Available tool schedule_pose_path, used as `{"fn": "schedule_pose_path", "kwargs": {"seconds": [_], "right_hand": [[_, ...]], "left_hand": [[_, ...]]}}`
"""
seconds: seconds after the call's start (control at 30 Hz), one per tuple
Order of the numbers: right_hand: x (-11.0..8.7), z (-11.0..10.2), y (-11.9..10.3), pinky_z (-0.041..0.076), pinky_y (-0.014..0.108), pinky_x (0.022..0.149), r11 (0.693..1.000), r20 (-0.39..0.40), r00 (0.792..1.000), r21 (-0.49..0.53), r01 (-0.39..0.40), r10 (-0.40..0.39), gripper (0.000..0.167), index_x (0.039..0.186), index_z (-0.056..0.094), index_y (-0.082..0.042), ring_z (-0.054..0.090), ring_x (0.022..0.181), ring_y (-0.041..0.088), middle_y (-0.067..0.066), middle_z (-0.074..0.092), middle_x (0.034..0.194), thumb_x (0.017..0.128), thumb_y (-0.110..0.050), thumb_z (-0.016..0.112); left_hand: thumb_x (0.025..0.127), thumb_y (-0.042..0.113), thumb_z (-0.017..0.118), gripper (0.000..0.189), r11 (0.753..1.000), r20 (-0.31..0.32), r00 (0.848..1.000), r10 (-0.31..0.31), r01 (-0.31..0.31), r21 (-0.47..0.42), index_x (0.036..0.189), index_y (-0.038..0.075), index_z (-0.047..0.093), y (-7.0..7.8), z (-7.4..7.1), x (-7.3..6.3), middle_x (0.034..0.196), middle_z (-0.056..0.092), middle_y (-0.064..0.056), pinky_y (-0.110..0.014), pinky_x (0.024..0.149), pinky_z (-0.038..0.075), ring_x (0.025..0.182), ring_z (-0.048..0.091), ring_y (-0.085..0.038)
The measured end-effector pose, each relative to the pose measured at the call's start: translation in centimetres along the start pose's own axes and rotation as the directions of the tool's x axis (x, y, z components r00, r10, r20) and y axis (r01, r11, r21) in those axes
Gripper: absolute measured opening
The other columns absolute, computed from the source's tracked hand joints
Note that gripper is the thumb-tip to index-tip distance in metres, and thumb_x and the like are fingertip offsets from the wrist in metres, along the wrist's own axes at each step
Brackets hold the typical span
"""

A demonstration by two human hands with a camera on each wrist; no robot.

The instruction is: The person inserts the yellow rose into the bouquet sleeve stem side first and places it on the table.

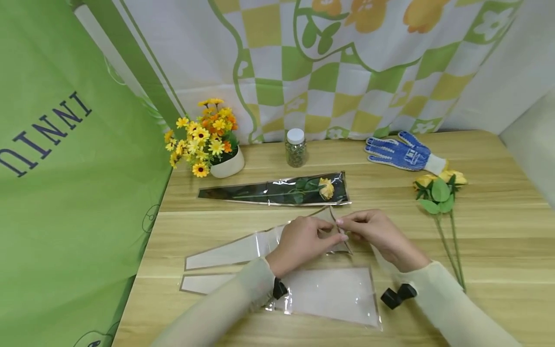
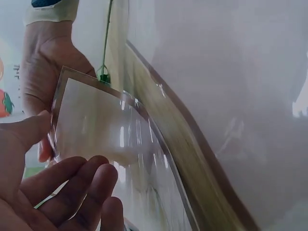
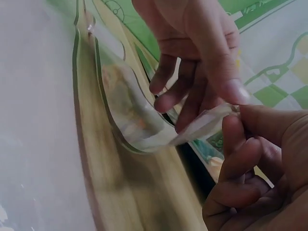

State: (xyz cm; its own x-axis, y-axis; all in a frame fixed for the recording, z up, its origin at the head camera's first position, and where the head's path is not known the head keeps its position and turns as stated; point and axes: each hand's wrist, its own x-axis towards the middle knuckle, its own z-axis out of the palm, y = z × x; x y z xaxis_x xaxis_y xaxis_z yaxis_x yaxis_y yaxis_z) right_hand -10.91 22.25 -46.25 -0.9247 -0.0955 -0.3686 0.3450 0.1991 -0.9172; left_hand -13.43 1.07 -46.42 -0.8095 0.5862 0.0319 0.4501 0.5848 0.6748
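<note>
A long, tapered clear flower sleeve with a brown border lies before me, its wide end raised. My left hand holds that end between thumb and fingers, the thumb at the opening's edge. Facing it, my right hand pinches the same edge between thumb and index finger. In the left wrist view the sleeve's corner stands up between both hands. The right wrist view has the sleeve bowed, with both thumb tips close together. A second flat sleeve lies nearer to me, partly under the left forearm.
Behind the hands lies a black-backed sleeve containing a yellow rose. Two yellow roses lie at the right, near a blue glove. A lidded jar and a potted bunch of flowers stand at the back.
</note>
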Motion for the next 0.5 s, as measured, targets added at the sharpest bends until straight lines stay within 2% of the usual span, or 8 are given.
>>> {"fn": "schedule_pose_path", "kwargs": {"seconds": [0.13, 0.27, 0.4, 0.5], "right_hand": [[0.4, 0.4, 0.4, 0.049, 0.021, 0.059, 0.995, 0.037, 0.999, 0.096, -0.018, 0.014, 0.028, 0.106, 0.077, 0.001, 0.053, 0.068, 0.01, 0.003, 0.07, 0.089, 0.093, -0.024, 0.077], [0.7, 0.4, 0.8, 0.045, 0.018, 0.054, 0.987, 0.056, 0.998, 0.158, -0.037, 0.029, 0.021, 0.102, 0.079, -0.003, 0.05, 0.062, 0.006, 0.001, 0.068, 0.082, 0.095, -0.022, 0.075], [0.8, 0.3, 1.1, 0.042, 0.019, 0.051, 0.984, 0.044, 0.998, 0.167, -0.057, 0.051, 0.022, 0.1, 0.078, -0.004, 0.046, 0.059, 0.007, 0.001, 0.06, 0.072, 0.096, -0.025, 0.074], [0.8, 0.3, 1.2, 0.044, 0.019, 0.051, 0.992, 0.009, 0.999, 0.115, -0.054, 0.054, 0.027, 0.101, 0.076, -0.002, 0.047, 0.059, 0.007, 0.001, 0.059, 0.072, 0.095, -0.028, 0.075]], "left_hand": [[0.091, 0.064, 0.064, 0.049, 0.997, 0.012, 1.0, -0.017, 0.018, -0.074, 0.111, 0.023, 0.08, -0.1, 0.0, 0.1, 0.093, 0.075, 0.016, -0.019, 0.054, 0.05, 0.068, 0.06, 0.006], [0.097, 0.051, 0.065, 0.037, 0.983, 0.032, 0.999, 0.0, 0.006, -0.181, 0.104, 0.019, 0.082, -0.7, 0.1, 0.2, 0.088, 0.073, 0.017, -0.017, 0.062, 0.051, 0.072, 0.06, 0.006], [0.1, 0.034, 0.065, 0.027, 0.95, 0.06, 0.998, -0.012, 0.03, -0.31, 0.094, 0.013, 0.081, -1.4, 0.3, 0.3, 0.08, 0.072, 0.011, -0.02, 0.059, 0.051, 0.062, 0.058, -0.003], [0.098, 0.025, 0.066, 0.02, 0.938, 0.045, 0.998, -0.046, 0.059, -0.342, 0.092, 0.012, 0.08, -1.7, 0.1, 0.3, 0.08, 0.072, 0.01, -0.022, 0.059, 0.052, 0.063, 0.058, -0.006]]}}
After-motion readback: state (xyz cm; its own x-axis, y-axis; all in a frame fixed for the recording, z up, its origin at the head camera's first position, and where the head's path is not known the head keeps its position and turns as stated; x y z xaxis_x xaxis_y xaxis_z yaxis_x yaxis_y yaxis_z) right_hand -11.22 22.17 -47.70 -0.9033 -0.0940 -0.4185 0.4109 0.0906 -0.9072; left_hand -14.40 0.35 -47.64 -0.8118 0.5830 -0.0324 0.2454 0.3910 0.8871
